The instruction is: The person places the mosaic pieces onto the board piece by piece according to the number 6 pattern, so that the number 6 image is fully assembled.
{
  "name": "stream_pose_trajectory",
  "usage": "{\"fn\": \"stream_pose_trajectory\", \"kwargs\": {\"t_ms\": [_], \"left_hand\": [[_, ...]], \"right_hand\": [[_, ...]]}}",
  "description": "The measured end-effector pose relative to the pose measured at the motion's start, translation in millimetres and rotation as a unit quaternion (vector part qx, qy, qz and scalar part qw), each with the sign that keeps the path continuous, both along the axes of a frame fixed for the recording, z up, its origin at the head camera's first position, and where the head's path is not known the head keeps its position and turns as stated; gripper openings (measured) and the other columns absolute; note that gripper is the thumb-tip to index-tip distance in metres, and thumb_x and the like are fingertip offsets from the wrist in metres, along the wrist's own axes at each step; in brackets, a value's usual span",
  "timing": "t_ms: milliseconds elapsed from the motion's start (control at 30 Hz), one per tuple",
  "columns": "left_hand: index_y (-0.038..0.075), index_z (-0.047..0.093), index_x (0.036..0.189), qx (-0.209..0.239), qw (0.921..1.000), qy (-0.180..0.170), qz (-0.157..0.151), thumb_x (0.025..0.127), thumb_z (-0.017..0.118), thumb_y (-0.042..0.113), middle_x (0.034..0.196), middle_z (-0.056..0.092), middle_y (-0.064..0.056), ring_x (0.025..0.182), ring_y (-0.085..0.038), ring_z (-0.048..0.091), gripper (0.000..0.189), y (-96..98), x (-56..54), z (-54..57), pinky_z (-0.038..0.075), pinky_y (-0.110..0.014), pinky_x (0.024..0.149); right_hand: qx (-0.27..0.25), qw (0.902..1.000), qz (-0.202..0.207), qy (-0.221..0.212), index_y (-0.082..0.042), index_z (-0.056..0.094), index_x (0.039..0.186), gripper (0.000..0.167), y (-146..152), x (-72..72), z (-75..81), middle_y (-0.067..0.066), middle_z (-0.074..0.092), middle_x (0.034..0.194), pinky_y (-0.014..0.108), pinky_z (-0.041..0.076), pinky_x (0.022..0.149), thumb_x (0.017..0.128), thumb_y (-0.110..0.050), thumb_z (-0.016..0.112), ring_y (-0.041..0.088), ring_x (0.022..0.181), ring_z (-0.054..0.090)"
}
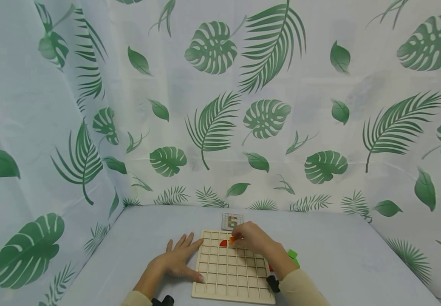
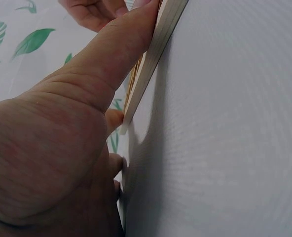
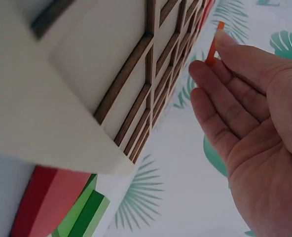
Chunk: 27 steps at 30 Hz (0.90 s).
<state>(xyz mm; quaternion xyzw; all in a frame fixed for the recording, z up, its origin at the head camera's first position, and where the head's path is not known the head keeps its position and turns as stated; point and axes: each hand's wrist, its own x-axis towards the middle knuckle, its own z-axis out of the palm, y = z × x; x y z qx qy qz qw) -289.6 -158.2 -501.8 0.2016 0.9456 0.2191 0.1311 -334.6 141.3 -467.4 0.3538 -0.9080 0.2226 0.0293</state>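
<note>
Leafy white cloth hung beyond the right hand, pinching a flat orange piece, likely light, best held edgewise; left hand spread.

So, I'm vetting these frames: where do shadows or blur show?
Head view: fairly even light, with a soft shadow on the wooden board beside the right hand; left wrist view: a shadow along the board's edge, faint ripples across the pale table; right wrist view: dim, the board's nearest part out of focus at left, the orange piece sharper.

Piece on board, card behind, blocks right
</note>
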Motion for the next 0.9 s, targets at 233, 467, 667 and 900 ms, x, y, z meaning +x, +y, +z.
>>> {"fn": "stream_pose_trajectory", "kwargs": {"t_ms": [233, 467, 667, 900], "left_hand": [[0.024, 0.030, 0.165, -0.003, 1.0000, 0.001, 0.000, 0.070, 0.083, 0.074, 0.174, 0.014, -0.020, 0.161, -0.045, 0.007, 0.120, 0.4, 1.7, 0.4, 0.000, -0.079, 0.120], [0.026, 0.031, 0.165, 0.005, 1.0000, -0.004, 0.007, 0.067, 0.082, 0.076, 0.175, 0.014, -0.018, 0.162, -0.043, 0.006, 0.122, -0.3, -0.9, -3.9, -0.003, -0.078, 0.121], [0.024, 0.032, 0.164, 0.007, 1.0000, -0.004, 0.003, 0.066, 0.083, 0.077, 0.174, 0.015, -0.022, 0.161, -0.046, 0.007, 0.122, -0.2, 2.3, 0.5, -0.003, -0.079, 0.120], [0.026, 0.030, 0.165, 0.007, 1.0000, -0.006, 0.000, 0.067, 0.080, 0.080, 0.174, 0.013, -0.020, 0.161, -0.046, 0.005, 0.123, -1.0, 1.5, -0.6, -0.004, -0.080, 0.119]], "right_hand": [[0.012, 0.9998, 0.016, -0.001, -0.008, 0.079, 0.096, 0.006, -2.7, -5.0, -3.7, 0.000, 0.078, 0.091, 0.028, 0.058, 0.073, 0.090, -0.007, 0.080, 0.012, 0.082, 0.069], [0.022, 0.9997, 0.009, -0.005, -0.009, 0.079, 0.095, 0.007, -5.5, -7.2, -6.4, 0.000, 0.078, 0.091, 0.028, 0.057, 0.072, 0.089, -0.006, 0.081, 0.008, 0.081, 0.067], [0.035, 0.9993, -0.003, -0.014, -0.009, 0.079, 0.094, 0.008, -9.5, -7.9, -8.5, 0.000, 0.078, 0.091, 0.026, 0.056, 0.070, 0.088, -0.005, 0.082, 0.005, 0.077, 0.063], [0.047, 0.9988, -0.007, -0.009, -0.007, 0.080, 0.095, 0.009, -12.0, -6.4, -6.0, 0.002, 0.079, 0.091, 0.027, 0.057, 0.070, 0.087, -0.007, 0.083, 0.008, 0.077, 0.067]]}}
